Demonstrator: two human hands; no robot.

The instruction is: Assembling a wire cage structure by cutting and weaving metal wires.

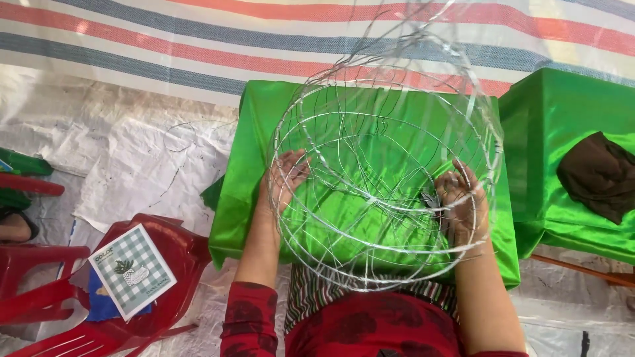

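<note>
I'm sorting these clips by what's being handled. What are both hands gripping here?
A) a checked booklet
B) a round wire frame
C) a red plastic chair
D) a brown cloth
B: the left hand and right hand each grip a side of the round wire frame over the green cloth.

The wire frame stands on the table before me; a chair holding a booklet sits left.

Wire frame around both hands
</note>
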